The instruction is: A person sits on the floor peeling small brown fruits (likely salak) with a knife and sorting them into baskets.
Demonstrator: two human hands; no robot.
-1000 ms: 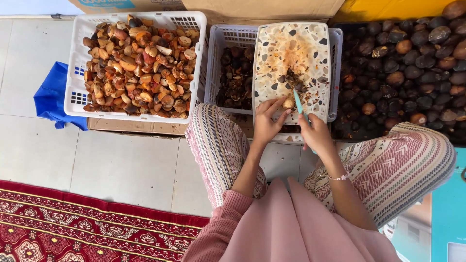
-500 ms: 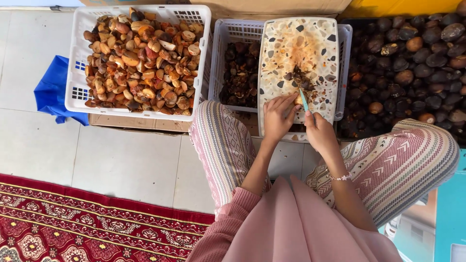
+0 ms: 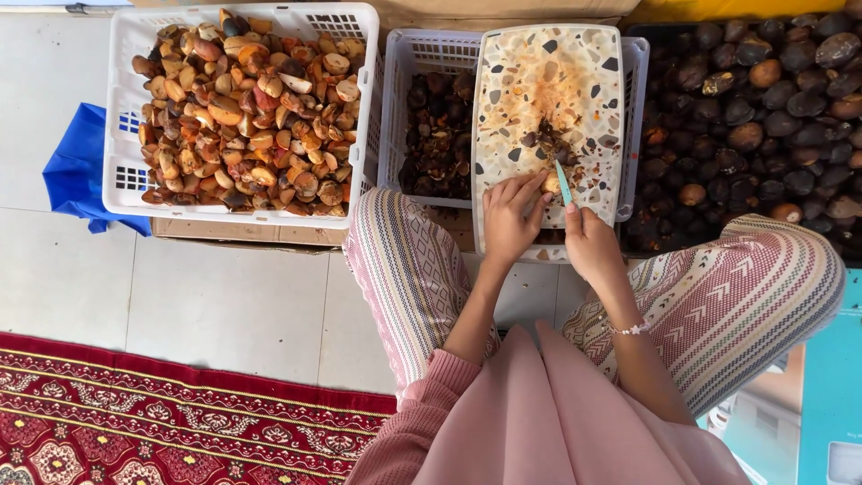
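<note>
A speckled cutting board point(image 3: 548, 81) lies across a white basket point(image 3: 404, 108) that holds dark peel scraps. My left hand point(image 3: 508, 216) pins a small pale nut point(image 3: 549, 182) against the board's near part. My right hand point(image 3: 588, 241) grips a small knife with a teal blade point(image 3: 563, 182), its blade resting against the nut. Dark scraps point(image 3: 557, 148) lie on the board just beyond the nut.
A white basket point(image 3: 121, 135) at the left is full of cut orange-brown pieces. A heap of dark whole nuts point(image 3: 754, 117) fills the right side. Blue cloth point(image 3: 76, 175) lies at the far left, a red patterned rug point(image 3: 135, 413) on the tiled floor.
Both hands stay on the nut at the board; the knife blade has shifted slightly against it. The view has shifted a little.
</note>
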